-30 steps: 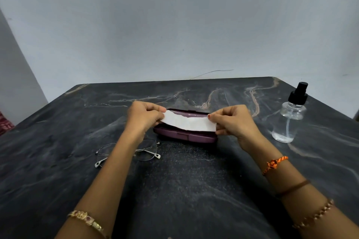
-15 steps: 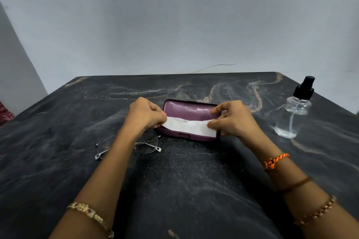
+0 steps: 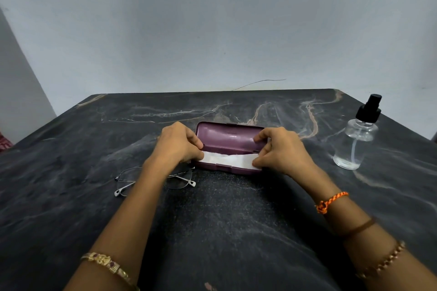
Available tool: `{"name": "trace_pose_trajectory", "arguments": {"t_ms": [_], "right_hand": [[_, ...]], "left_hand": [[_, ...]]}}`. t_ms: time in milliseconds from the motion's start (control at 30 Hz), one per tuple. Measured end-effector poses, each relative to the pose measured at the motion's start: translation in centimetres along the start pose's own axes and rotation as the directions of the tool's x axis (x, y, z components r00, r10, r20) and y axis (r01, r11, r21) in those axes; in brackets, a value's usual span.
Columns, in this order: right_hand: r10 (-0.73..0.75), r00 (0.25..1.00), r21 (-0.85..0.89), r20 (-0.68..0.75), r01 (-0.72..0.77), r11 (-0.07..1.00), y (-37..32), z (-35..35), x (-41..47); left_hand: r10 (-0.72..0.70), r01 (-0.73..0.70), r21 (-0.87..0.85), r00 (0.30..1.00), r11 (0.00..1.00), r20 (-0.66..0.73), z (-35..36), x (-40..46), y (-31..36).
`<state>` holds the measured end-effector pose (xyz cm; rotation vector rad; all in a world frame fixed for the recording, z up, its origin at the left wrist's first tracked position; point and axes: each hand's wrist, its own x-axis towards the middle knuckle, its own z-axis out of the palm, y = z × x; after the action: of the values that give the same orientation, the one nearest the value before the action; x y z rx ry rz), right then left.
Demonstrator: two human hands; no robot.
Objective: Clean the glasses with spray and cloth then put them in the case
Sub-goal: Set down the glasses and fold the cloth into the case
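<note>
Both hands pinch white cloth over open case | dark marble table | grey wall

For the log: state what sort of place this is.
Probably a plain room at home, set up for the task: a dark marble-patterned tabletop pushed against a bare pale wall, with only a clear spray bottle nearby.

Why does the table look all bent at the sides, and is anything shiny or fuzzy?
In the head view the wide lens curves the table edges; soft, even light leaves only faint shadows under the arms; the open case lid shows a dull sheen, and the spray bottle looks clear and sharp; nothing is noticeably blurred.
</note>
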<state>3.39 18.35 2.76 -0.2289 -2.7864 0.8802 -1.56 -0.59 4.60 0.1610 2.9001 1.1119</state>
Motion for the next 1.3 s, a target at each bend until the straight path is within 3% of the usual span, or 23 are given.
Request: {"name": "trace_pose_trajectory", "arguments": {"t_ms": [367,667,1000,1300], "right_hand": [[-0.093,0.996,-0.128,0.006,0.093,0.987,-0.3,-0.3,-0.3],[-0.065,0.997,-0.184,-0.029,0.059,0.981,-0.3,-0.4,-0.5],[0.104,0.981,-0.025,-0.164,-0.11,0.994,1.8,-1.4,0.1],[0.186,0.963,0.105,-0.197,-0.168,0.98,3.3,-3.6,-1.2]], "left_hand": [[-0.022,0.027,0.104,0.998,0.994,-0.05,0.2,0.3,-0.6],[0.021,-0.009,0.103,0.993,0.995,-0.116,0.7,0.3,-0.4],[0.153,-0.137,0.108,0.977,0.985,-0.149,2.7,-0.8,1.1],[0.227,-0.224,0.112,0.974,0.968,-0.009,3.7,-3.1,3.0]]}}
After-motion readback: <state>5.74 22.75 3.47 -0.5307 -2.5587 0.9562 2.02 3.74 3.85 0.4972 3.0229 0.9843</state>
